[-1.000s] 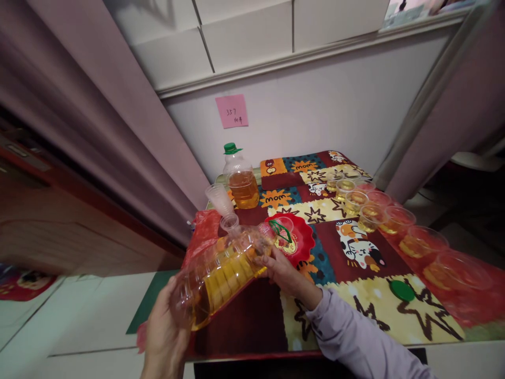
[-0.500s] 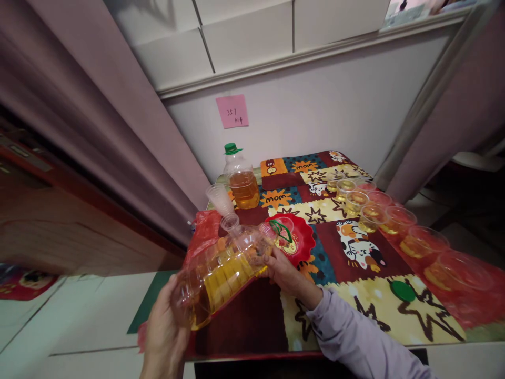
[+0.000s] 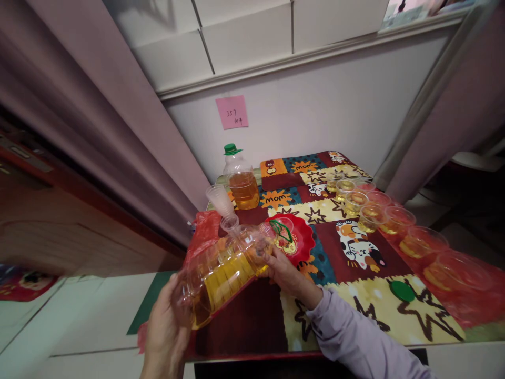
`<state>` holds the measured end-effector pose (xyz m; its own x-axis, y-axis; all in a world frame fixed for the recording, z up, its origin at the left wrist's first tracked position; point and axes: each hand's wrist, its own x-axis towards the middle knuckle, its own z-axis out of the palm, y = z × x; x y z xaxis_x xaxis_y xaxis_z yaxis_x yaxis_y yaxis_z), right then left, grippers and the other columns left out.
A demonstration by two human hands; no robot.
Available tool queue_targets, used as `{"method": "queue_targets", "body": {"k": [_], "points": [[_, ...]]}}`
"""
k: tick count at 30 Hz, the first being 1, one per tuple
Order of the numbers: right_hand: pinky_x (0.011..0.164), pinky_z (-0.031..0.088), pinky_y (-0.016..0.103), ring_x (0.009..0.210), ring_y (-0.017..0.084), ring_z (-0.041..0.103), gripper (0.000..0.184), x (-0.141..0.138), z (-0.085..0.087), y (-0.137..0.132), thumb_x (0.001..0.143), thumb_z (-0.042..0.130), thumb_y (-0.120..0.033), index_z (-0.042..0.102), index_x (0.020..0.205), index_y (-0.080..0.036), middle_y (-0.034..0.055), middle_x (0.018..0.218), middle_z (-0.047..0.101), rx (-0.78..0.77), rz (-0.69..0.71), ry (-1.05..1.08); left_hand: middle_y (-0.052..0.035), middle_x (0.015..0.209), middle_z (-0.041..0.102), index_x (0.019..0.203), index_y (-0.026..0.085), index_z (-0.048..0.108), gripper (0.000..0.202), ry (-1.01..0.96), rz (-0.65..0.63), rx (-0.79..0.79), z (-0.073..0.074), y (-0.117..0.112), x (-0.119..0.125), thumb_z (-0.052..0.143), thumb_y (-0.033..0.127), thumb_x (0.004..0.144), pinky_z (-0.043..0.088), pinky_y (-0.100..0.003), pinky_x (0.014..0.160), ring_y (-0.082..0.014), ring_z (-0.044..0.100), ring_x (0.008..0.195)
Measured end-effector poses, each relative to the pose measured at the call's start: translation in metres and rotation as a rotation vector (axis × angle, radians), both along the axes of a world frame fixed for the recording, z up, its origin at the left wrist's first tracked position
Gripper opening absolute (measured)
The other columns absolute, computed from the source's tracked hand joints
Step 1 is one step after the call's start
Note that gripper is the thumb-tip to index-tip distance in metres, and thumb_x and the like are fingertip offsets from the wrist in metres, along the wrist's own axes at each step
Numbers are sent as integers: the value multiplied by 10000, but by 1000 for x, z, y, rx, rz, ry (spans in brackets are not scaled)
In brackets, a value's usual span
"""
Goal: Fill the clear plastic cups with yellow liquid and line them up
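Above a patterned mat (image 3: 244,331), a tilted bottle (image 3: 226,281) is clasped at its base by the left hand (image 3: 168,321), near its neck by the right hand (image 3: 288,273). It points toward a red dish (image 3: 306,242); cups (image 3: 371,219) line the right side.

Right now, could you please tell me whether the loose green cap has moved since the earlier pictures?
No; the green cap still lies at the same spot beside the brown star printed on the mat.
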<state>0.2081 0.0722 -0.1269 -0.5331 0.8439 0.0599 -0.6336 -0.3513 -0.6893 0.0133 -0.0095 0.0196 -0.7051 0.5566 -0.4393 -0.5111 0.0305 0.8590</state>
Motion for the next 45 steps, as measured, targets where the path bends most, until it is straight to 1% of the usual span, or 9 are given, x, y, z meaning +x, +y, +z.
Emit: {"method": "queue_targets", "body": {"k": [7, 10, 12, 16, 19, 27, 33, 36, 45], "points": [[837, 689, 360, 1207, 291, 753, 735, 1, 3, 0, 876, 886, -588, 579, 1484, -314, 106, 1502, 679, -3, 6, -7, -24, 843, 821, 830, 160, 797, 242, 9, -8, -1, 4, 2, 3, 604, 86, 957, 579, -194, 582, -134, 734, 694], [874, 694, 400, 1249, 303, 736, 762, 1, 3, 0, 876, 887, -578, 561, 1518, -328, 106, 1534, 656, -1, 9, -2, -25, 834, 819, 817, 169, 793, 211, 26, -14, -2, 4, 1, 2, 634, 103, 940, 598, -209, 609, -146, 738, 700], [896, 694, 417, 1259, 304, 733, 767, 0, 3, 1, 877, 887, -571, 556, 1527, -332, 104, 1541, 647, -7, 4, 4, -24, 827, 816, 809, 168, 787, 218, 23, -6, 3, 4, 1, 3, 631, 101, 944, 582, -194, 587, -141, 739, 700], [886, 695, 394, 1255, 298, 736, 779, 0, 1, 1, 878, 888, -570, 551, 1537, -327, 106, 1542, 647, -4, 17, 6, -20, 818, 814, 805, 158, 779, 246, -4, -4, 6, 6, 1, 6, 606, 82, 962, 561, -175, 550, -126, 730, 662], [855, 696, 375, 1236, 295, 744, 796, 0, 0, 1, 873, 892, -575, 541, 1541, -323, 107, 1528, 660, -12, 11, 3, -25, 827, 819, 817, 155, 782, 250, -11, -5, 6, 7, 1, 6, 598, 92, 975, 577, -178, 572, -126, 733, 658], [897, 685, 415, 1278, 314, 721, 769, 2, 2, 0, 883, 879, -575, 559, 1536, -325, 107, 1520, 662, -6, 10, -21, -25, 839, 824, 848, 166, 791, 191, 30, -39, 5, 2, 0, 1, 633, 113, 941, 589, -205, 606, -142, 736, 669], [903, 681, 406, 1255, 303, 731, 771, 1, 1, 1, 865, 891, -597, 573, 1516, -331, 99, 1502, 671, -13, 5, -13, -29, 842, 824, 830, 155, 790, 273, -5, -16, -2, 6, 0, 5, 578, 99, 994, 566, -181, 599, -122, 730, 664], [907, 680, 404, 1272, 303, 724, 770, 0, 1, 0, 869, 893, -585, 570, 1519, -329, 104, 1542, 650, -17, 2, -7, -29, 845, 825, 836, 152, 795, 292, -11, -21, -4, 7, 0, 6, 564, 102, 1008, 574, -184, 611, -123, 729, 672], [895, 681, 401, 1288, 306, 716, 760, 2, 3, 1, 879, 890, -567, 560, 1525, -341, 103, 1555, 638, -9, 11, -14, -10, 852, 814, 849, 172, 781, 203, 1, -16, 0, -2, -1, -2, 621, 90, 942, 602, -220, 644, -144, 746, 730]]}}
